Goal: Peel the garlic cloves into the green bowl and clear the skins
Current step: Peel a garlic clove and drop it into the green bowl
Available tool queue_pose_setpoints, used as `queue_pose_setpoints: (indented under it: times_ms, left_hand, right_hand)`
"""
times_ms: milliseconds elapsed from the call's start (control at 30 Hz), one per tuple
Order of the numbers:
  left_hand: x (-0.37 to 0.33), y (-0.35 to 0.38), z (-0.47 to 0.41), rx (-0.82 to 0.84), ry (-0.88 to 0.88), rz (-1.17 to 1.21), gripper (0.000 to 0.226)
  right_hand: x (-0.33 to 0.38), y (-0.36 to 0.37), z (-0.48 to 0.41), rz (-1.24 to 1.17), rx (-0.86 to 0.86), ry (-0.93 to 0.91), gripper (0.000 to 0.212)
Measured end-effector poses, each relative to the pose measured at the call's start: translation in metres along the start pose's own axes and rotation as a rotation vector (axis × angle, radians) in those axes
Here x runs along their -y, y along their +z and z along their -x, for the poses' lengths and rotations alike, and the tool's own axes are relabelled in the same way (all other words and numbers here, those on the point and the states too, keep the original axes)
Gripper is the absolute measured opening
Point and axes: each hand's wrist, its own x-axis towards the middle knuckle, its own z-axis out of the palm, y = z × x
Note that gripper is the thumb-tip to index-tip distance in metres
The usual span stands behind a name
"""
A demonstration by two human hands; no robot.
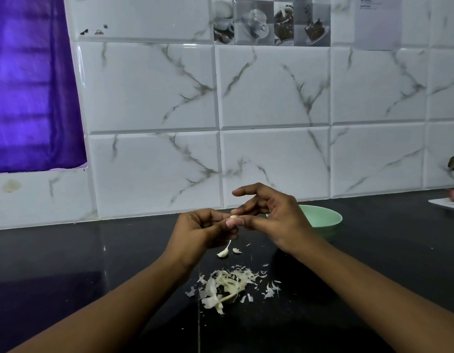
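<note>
two hands together on a small pale garlic clove

left hand and right hand meet in the air above the glossy black counter. the left hand has its fingers curled and pinches the garlic clove at the fingertips. the right hand takes the same clove from the other side with thumb and fingers, and its index finger is lifted free. the round pale green bowl stands on the counter just behind the right hand, partly hidden by it. a heap of thin white papery skins lies on the counter near the person, between the two forearms. one small white piece with a thin tail lies below the hands. behind is a wall of white marble-pattern tiles, and at left a purple curtain.
</note>
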Motion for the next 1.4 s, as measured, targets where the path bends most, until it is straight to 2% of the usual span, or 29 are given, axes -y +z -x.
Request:
queue_pose_setpoints:
  times_ms: [200,333,400,467,600,700,767,1000,1200,1400]
  left_hand:
    - [-0.001,0.002,-0.001,-0.056,-0.026,0.094,0.013]
    - [-0.002,0.004,-0.001,-0.101,-0.034,0.178,0.010]
    - [-0.004,0.005,-0.001,-0.117,-0.039,0.222,0.011]
    - [-0.005,0.006,-0.001,-0.124,-0.051,0.252,0.013]
    - [-0.006,0.007,-0.001,-0.139,-0.069,0.275,0.019]
    - [-0.009,0.004,-0.002,-0.147,-0.051,0.274,0.020]
    - [-0.010,0.004,-0.002,-0.122,-0.045,0.263,0.018]
    - [-0.009,0.007,0.001,-0.029,-0.020,0.203,0.022]
    - [-0.009,0.006,0.002,-0.013,-0.003,0.177,0.020]
    - [-0.008,0.006,0.003,-0.033,0.004,0.159,0.016]
  right_hand:
    - [-0.004,0.000,0.001,0.208,-0.005,-0.237,0.051]
    - [-0.009,-0.003,0.000,0.585,-0.002,-0.481,0.052]
    - [-0.011,-0.003,-0.002,0.764,0.000,-0.543,0.053]
    - [-0.011,-0.005,-0.005,0.834,-0.013,-0.578,0.050]
    - [-0.013,-0.014,-0.006,0.710,-0.026,-0.513,0.035]
    - [-0.013,-0.018,-0.005,0.434,-0.080,-0.280,0.020]
    - [-0.011,-0.015,-0.005,0.315,-0.104,-0.214,0.023]
    - [-0.003,-0.007,-0.004,0.078,-0.086,-0.158,0.036]
    - [0.003,-0.006,-0.002,0.092,-0.033,-0.199,0.033]
    - [0.005,-0.004,0.000,0.122,-0.048,-0.234,0.042]
